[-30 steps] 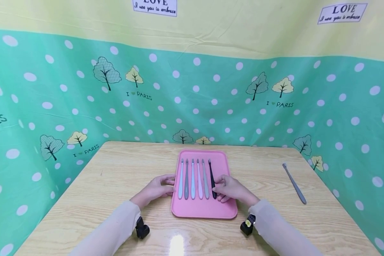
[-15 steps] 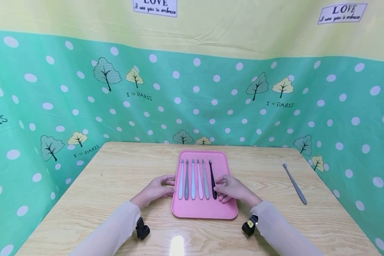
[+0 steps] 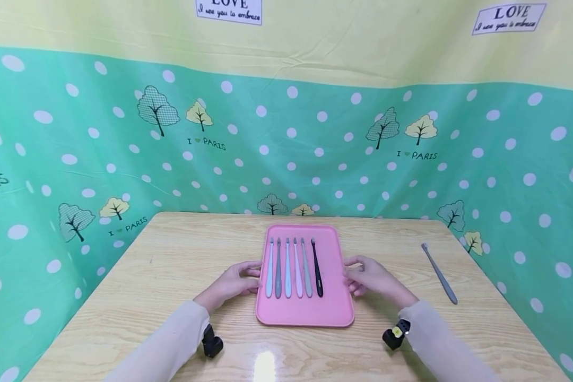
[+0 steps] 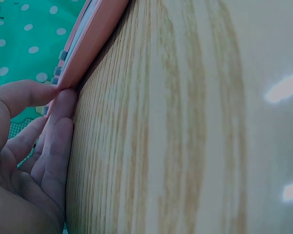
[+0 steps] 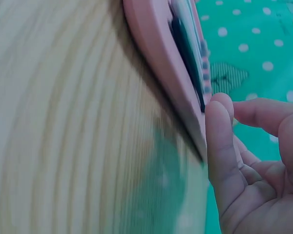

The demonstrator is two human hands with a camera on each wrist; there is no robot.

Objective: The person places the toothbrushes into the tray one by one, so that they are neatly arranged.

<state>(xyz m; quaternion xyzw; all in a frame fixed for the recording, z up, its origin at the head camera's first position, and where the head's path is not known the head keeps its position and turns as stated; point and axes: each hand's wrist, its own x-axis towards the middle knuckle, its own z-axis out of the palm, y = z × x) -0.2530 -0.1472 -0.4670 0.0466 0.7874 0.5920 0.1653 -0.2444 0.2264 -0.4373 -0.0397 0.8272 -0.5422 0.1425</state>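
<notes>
A pink tray [image 3: 296, 313] lies on the table in the head view. Several toothbrushes in pale blue, grey and pink lie side by side on it, heads toward the back. At the right of this row is a black toothbrush [image 3: 317, 268], slightly slanted. My left hand [image 3: 235, 280] pinches the tray's left edge, thumb at the rim and fingers against its outer side in the left wrist view. Just beside the tray's right edge is my right hand [image 3: 370, 277], fingers loosely bent and holding nothing; whether its fingertips touch the rim I cannot tell.
A lone grey toothbrush [image 3: 439, 273] lies on the wooden table [image 3: 186, 239] to the right of the tray. A dotted green and yellow cloth [image 3: 305, 143] hangs behind and at both sides of the table.
My right hand has let go of the black toothbrush and moved right, off the tray's surface to its right edge. The left hand stays at the left edge.
</notes>
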